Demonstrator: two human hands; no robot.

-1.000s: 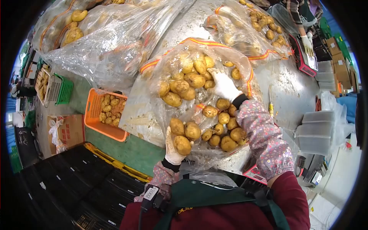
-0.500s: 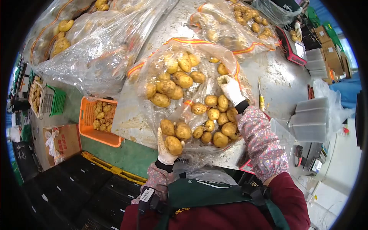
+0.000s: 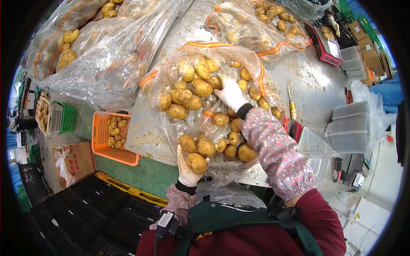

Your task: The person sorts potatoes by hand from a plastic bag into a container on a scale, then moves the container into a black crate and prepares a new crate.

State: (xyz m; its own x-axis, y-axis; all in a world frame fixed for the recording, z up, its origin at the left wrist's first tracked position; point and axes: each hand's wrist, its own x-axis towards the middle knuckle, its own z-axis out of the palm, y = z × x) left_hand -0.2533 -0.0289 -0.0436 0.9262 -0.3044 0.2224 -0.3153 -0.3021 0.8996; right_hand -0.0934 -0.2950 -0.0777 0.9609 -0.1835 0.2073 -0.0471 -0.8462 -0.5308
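My left hand (image 3: 188, 173), in a white glove, is closed around potatoes (image 3: 197, 163) at the near edge of the plastic bag; three rest together in and against it. My right hand (image 3: 231, 94), also gloved, is over the open bag (image 3: 252, 59) with its red-and-yellow band. Its thumb and fingers are apart, at the edge of a potato (image 3: 215, 82) in the bag's middle. Several potatoes lie left of that hand, such as a large potato (image 3: 200, 88). Others lie to its right and under my right forearm, partly hidden by the flowered sleeve.
More bags of potatoes lie on the metal table (image 3: 307, 81), at left and back. A knife with a yellow handle (image 3: 293, 110) lies right of the bag. A red scale (image 3: 326, 49) and clear plastic trays (image 3: 348, 128) stand right. An orange crate (image 3: 96, 136) of potatoes sits left, below.
My right hand has moved left across the bag, from its right side to the middle potatoes. My left hand still holds its potatoes, a little further right in view.
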